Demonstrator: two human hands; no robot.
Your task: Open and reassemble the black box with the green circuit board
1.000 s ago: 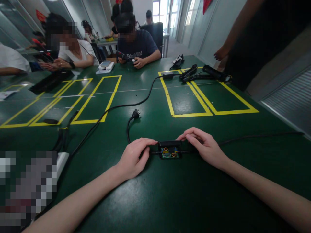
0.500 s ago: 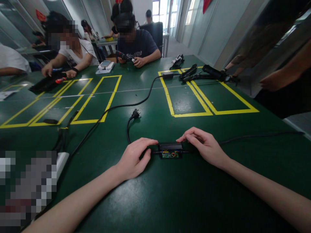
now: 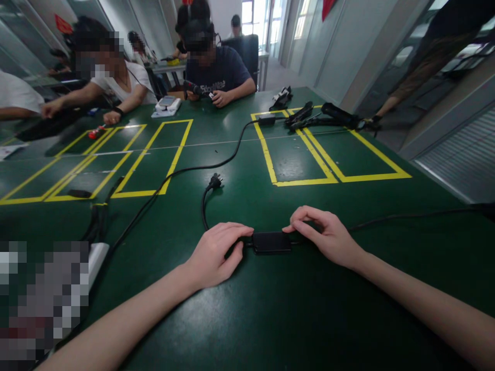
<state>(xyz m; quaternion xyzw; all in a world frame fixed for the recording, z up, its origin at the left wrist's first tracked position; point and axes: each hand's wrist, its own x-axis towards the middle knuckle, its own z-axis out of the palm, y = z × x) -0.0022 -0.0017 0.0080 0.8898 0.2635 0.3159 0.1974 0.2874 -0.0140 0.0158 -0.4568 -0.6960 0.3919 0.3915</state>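
A small black power adapter (image 3: 271, 242) lies flat on the green table (image 3: 247, 319), its lid down and black top facing up. My left hand (image 3: 216, 253) curls round the cable at the adapter's left end, fingertips touching the case. My right hand (image 3: 325, 236) pinches the right end, where a thin black cable (image 3: 406, 216) leaves toward the right edge. From the left end a short lead loops up to a black plug (image 3: 215, 181).
Yellow tape rectangles (image 3: 305, 181) mark the table ahead. A long black cord (image 3: 185, 170) runs to more black adapters and tools (image 3: 309, 116) at the back right. A white power strip (image 3: 98, 255) sits at the left. Several people work at the far side.
The adapter's raised lid has come down over the circuit board, which is now hidden. Both hands stayed at its ends. The person standing at the right has walked away.
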